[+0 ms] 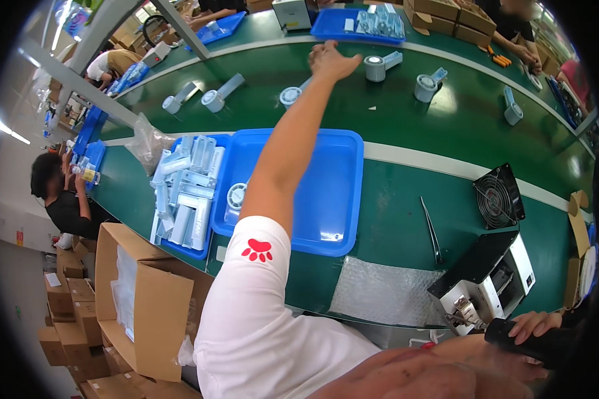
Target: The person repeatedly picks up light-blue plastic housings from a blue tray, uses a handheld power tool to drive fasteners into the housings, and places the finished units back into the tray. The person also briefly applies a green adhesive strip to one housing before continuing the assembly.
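Note:
My left hand [333, 61] reaches far out over the green belt with its fingers apart, holding nothing. Just right of it stands a light-blue and white handheld fan [375, 68]. My forearm partly covers another handheld fan [290, 96] on the belt. Below the arm, a blue tray [326, 193] holds one round fan head [237, 195], partly hidden by my arm. At the lower right, my right hand [536, 326] appears closed on a black rounded object [502, 332]; its kind is unclear and part of the hand is hidden.
A second blue tray [203, 251] is heaped with light-blue parts. Rightward on the bench are tweezers [431, 229], a black cooling fan [498, 197], bubble wrap [386, 292] and an opened black-and-white machine [489, 279]. An open carton [163, 319] stands lower left. Co-workers sit around.

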Motion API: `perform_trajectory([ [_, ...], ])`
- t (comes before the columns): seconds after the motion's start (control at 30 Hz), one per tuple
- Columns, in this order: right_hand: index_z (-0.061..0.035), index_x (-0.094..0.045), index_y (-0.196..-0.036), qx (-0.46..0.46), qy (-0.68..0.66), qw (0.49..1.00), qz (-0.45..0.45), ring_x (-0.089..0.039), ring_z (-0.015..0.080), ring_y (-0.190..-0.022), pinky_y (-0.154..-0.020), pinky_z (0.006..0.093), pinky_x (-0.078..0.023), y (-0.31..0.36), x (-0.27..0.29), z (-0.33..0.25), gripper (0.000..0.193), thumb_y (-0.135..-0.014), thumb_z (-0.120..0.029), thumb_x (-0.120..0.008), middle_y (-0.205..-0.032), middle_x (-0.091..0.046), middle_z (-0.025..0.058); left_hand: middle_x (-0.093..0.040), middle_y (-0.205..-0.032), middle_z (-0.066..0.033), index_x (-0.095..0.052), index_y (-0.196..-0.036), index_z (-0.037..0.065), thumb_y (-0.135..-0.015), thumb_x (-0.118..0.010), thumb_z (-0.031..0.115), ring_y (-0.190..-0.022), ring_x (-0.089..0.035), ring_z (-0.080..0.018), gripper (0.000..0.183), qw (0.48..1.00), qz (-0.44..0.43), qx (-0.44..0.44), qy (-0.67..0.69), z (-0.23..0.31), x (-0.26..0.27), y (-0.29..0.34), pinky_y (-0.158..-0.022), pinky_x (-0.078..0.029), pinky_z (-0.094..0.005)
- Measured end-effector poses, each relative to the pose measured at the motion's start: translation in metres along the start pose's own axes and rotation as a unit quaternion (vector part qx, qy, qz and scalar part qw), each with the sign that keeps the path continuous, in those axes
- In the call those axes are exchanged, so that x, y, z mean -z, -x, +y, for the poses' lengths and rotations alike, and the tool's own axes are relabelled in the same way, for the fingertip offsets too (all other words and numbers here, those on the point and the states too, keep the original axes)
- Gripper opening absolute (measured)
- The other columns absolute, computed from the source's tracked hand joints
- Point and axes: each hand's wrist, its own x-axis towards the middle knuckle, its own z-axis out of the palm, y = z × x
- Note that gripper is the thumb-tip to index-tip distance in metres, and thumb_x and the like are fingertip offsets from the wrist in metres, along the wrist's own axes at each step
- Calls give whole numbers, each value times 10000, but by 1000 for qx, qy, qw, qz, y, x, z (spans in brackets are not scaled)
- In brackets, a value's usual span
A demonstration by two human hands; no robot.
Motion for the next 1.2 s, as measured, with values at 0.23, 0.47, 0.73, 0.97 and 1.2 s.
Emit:
perform_trajectory([
  [0.23,117,-291,-1365,-19,56,992,111,-546,164,-639,-495,273,-490,1,-50,-9,955,-935,-682,-589,-977,-446,139,-490,-1504,-179,-588,-1421,143,-677,-857,327,-1388,-475,-391,812,939,-261,103,-200,-114,28,7,-1091,-457,-521],
  [0.47,19,-316,-1449,-10,47,994,100,-550,168,-640,-506,293,-506,2,-55,-26,892,-963,-705,-502,-981,-476,146,-594,-1347,-184,-642,-1294,106,-631,-927,454,-1245,-582,-386,802,966,-99,-87,-223,-114,26,50,-1057,-499,-471],
  [0.73,1,-488,-1305,55,128,980,146,-548,253,-741,-637,396,-480,-30,-53,-35,692,-947,-590,-492,-1028,-554,177,-756,-963,-74,-763,-1081,64,-944,-726,297,-880,-700,-166,273,963,-53,-128,231,-79,58,138,-787,-550,-328],
  [0.97,14,-523,-1247,-5,190,972,137,-538,265,-793,-702,382,-450,-33,-42,-14,721,-919,-628,-491,-1039,-577,187,-772,-945,-82,-743,-1024,74,-936,-707,271,-867,-737,-233,219,968,-63,-205,130,-57,9,157,-813,-567,-366],
  [1.2,-32,-474,-1200,17,172,979,103,-494,191,-535,-424,272,-413,-28,-54,-24,661,-1004,-662,-432,-905,-565,120,-683,-1201,-91,-708,-1168,94,-934,-684,144,-1093,-663,-211,240,949,-53,-270,151,-61,92,234,-914,-544,-360],
])
